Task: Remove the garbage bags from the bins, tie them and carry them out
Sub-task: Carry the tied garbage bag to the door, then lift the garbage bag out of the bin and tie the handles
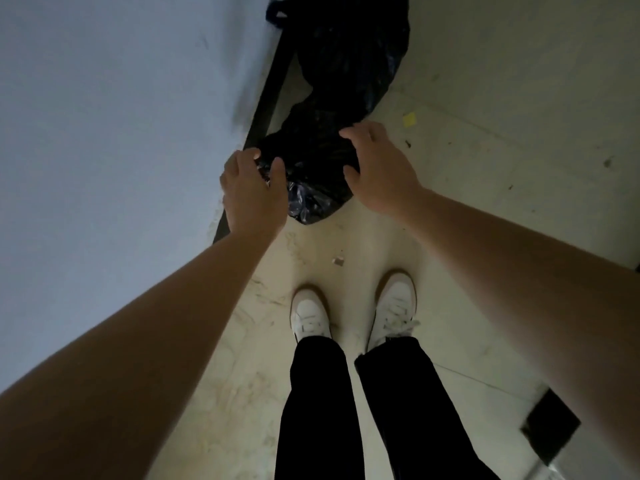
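A small black garbage bag [311,174] lies on the pale floor against the wall's dark skirting. My left hand [251,188] pinches the bag's crumpled plastic at its left side, thumb and fingers curled into it. My right hand [377,168] lies over the bag's right side with curled fingers on the plastic. Behind it, a larger black garbage bag [356,50] rests on the floor with a knotted tie at its top.
A bluish wall [121,116] runs close on the left, with a dark skirting strip [270,84] at its foot. My white shoes [311,317] stand just behind the bag. Scraps of litter [409,119] dot the floor, and a dark square [550,427] sits at lower right.
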Motion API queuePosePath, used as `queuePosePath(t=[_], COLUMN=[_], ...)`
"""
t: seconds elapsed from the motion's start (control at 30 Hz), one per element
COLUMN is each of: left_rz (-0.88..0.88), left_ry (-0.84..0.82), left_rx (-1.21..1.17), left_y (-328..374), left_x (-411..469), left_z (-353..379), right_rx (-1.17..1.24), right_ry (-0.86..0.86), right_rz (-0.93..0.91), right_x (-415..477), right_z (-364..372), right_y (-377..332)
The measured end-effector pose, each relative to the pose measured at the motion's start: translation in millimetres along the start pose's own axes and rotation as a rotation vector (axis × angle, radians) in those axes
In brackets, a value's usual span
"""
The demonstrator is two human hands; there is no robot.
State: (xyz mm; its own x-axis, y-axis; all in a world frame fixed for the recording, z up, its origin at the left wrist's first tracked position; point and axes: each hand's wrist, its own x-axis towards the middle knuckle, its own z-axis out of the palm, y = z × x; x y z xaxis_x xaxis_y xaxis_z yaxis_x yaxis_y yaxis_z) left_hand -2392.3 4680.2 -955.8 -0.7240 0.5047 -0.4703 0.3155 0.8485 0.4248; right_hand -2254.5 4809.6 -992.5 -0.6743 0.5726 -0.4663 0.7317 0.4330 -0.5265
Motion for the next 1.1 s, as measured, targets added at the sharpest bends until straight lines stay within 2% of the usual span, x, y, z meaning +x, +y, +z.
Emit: queuePosePath(t=[0.17,0.3,0.53,0.67,0.77,0.93,1.0,1.1], left_rz=[0.27,0.542,0.974,1.136,1.229,1.462,1.551,1.654], left_ry=[0.062,0.195,0.479,0.675,0.789,0.927,0.915,0.81], left_rx=[0.172,0.311,0.395,0.366,0.326,0.165,0.08,0.008], left_y=[30.9,100.2,319.3,450.7,524.8,589.9,596.6,589.2], left_x=[-9.6,-27.3,-97.9,-182.7,-264.5,-391.2,-440.8,-506.4], left_z=[-47.8,-120.9,-329.0,-453.3,-531.1,-603.1,-608.6,-594.1], right_rx=[-0.205,-0.348,-0.585,-0.587,-0.584,-0.645,-0.651,-0.635], right_ry=[0.107,0.24,0.643,0.917,1.104,1.295,1.342,1.422], right_rz=[-0.032,-0.06,-0.13,-0.093,-0.058,0.05,0.164,0.332], right_x=[-21.5,-60.4,-179.0,-279.1,-373.0,-527.2,-586.0,-667.9], right_z=[-70.5,-177.6,-467.2,-628.4,-716.0,-778.1,-773.9,-741.0], right_y=[-12.1,-38.3,-104.2,-159.8,-205.8,-247.9,-258.4,-264.2])
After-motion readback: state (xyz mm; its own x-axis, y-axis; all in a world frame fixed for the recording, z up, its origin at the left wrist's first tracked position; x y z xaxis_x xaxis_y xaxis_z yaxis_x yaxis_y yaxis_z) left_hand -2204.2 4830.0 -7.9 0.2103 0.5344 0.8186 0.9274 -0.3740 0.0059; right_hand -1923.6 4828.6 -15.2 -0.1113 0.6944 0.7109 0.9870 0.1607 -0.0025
